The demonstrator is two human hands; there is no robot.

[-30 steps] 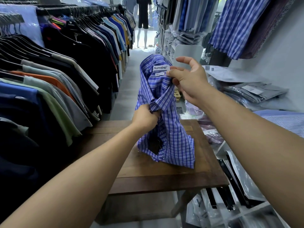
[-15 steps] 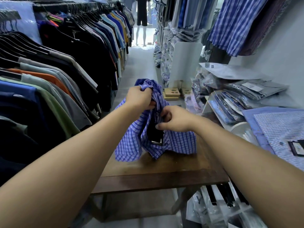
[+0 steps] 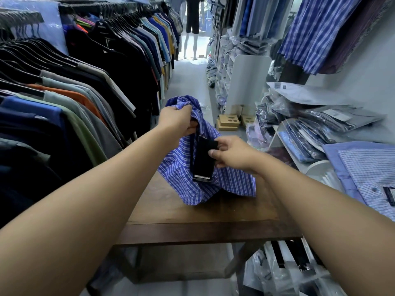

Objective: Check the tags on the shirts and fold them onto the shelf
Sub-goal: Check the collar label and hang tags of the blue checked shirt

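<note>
Your left hand [image 3: 177, 120] grips the bunched top of the blue checked shirt [image 3: 224, 180] at the centre of the frame, its lower half resting on the wooden bench [image 3: 203, 212]. Your right hand [image 3: 233, 154] pinches the black hang tag [image 3: 203, 161] against the shirt's front.

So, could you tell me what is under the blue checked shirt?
The blue checked shirt rests its lower folds on the brown wooden table. Only tabletop shows around it; anything beneath the cloth is covered.
</note>
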